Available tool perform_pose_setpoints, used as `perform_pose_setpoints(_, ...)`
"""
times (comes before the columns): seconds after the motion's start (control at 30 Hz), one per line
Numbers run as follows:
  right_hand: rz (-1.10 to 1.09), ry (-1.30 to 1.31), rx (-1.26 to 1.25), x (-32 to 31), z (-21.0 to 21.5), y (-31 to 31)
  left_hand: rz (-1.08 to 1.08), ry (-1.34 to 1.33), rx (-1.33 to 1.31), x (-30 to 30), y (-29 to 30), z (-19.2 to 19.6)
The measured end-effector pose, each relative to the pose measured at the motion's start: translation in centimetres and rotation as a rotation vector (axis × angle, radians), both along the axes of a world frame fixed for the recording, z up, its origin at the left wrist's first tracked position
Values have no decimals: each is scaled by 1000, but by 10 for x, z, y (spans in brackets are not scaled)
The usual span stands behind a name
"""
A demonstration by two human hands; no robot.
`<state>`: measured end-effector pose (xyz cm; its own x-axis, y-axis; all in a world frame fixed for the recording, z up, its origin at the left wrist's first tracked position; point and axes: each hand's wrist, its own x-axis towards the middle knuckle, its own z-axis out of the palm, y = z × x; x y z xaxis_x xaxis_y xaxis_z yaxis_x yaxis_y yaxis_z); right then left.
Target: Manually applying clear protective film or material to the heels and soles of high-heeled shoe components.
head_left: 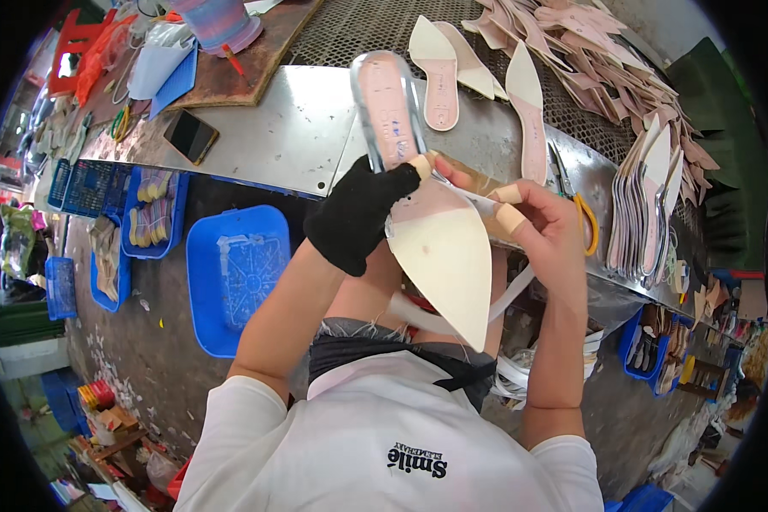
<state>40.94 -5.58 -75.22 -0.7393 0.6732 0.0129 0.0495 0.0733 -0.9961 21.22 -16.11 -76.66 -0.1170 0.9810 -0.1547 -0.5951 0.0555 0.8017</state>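
Phone's (191,136) just lying there on the metal table (239,141), dark screen up. Behind it there's a brown board (275,51) with a see-through tub (218,32) on it and a red pen-looking thing (233,61) right beside that. Blue sheet (175,84) near the board's left end too. Lower down, a big blue tray (201,286) with whitish smears inside, and way over right, some dark green cloth (725,162) hanging.
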Motion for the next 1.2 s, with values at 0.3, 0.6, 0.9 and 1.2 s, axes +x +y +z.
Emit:
perform_pose_setpoints(0.3,110,15,66,12,2,0,124,143,-112,11,9,-8)
perform_pose_setpoints(0.6,-548,-847,916,88,-59,84,11,-495,69,17,-12,-24)
perform_pose_setpoints(0.9,-487,-790,403,136,-68,55,88,-717,257,29,-13,-22)
perform_pose_setpoints(1.2,-202,-75,-64,52,-50,-88,280,-701,108,24,-3,-42)
